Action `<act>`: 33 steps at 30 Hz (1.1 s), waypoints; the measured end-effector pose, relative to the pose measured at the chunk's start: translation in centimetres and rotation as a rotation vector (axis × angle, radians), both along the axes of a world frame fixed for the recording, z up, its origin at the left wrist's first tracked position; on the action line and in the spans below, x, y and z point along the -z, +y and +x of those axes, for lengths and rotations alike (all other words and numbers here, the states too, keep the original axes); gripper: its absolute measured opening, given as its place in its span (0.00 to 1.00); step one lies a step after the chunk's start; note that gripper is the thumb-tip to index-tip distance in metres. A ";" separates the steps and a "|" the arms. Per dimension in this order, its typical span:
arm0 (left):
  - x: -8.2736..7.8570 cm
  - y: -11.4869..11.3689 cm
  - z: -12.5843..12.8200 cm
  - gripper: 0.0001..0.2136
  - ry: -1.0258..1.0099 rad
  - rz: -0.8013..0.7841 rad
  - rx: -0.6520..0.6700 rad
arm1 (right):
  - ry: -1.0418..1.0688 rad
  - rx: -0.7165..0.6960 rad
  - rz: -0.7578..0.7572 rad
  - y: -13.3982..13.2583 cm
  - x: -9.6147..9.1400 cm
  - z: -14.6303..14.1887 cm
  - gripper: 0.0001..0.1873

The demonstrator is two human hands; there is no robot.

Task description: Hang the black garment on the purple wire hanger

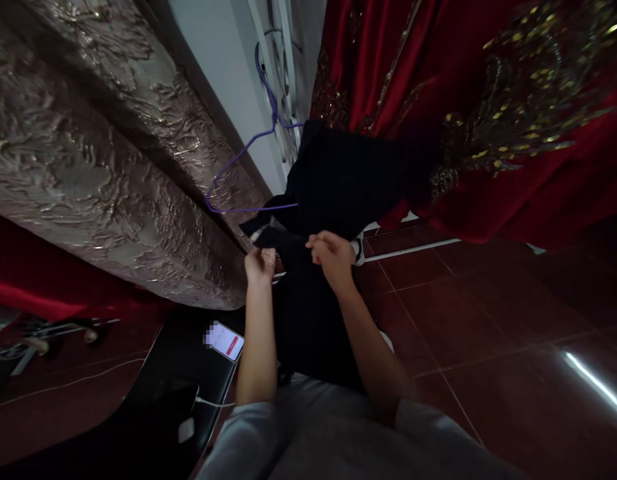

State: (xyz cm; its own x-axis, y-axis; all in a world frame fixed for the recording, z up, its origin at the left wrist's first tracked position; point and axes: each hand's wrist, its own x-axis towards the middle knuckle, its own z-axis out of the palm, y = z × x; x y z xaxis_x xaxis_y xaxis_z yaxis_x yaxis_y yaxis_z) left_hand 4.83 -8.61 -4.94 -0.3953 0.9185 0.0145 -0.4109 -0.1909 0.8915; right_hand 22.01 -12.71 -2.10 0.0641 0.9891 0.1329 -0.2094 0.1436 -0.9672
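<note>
We grip the black garment (341,183) just below the purple hanger (258,209) — left hand (261,265) and right hand (332,257) both closed on its edge. We judge the cloth is being arranged on the hanger; any further pull needs even tension.

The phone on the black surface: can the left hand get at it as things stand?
Probably yes: the phone lies uncovered below the left hand, with nothing between them. But that hand pinches the black cloth and would have to let go first.
</note>
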 end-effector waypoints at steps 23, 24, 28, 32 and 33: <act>-5.1 -2.2 -2.7 0.18 1.477 0.302 0.641 | -0.505 -0.279 0.423 2.2 -9.5 5.3 0.07; -5.5 -2.0 -3.9 0.18 1.590 0.273 0.574 | -0.480 -0.205 0.452 3.2 -9.7 5.1 0.05; -7.6 -0.8 -8.2 0.15 1.864 0.124 0.354 | -0.309 -0.068 0.441 7.7 -7.9 2.5 0.11; -6.7 -1.0 -9.8 0.14 1.841 0.196 0.560 | -0.290 -0.139 0.312 10.9 -4.3 1.0 0.05; -5.8 -1.3 -9.9 0.15 1.814 0.230 0.638 | -0.306 -0.145 0.310 11.2 -3.6 1.3 0.03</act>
State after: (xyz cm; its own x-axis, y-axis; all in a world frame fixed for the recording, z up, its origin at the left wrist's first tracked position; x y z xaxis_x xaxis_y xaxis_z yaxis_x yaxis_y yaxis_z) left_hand -5.06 -9.92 0.90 0.5669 0.8198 0.0810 0.7841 -0.5671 0.2522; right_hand 23.28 -1.50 1.54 -0.1608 0.8955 0.4150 0.0400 0.4260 -0.9038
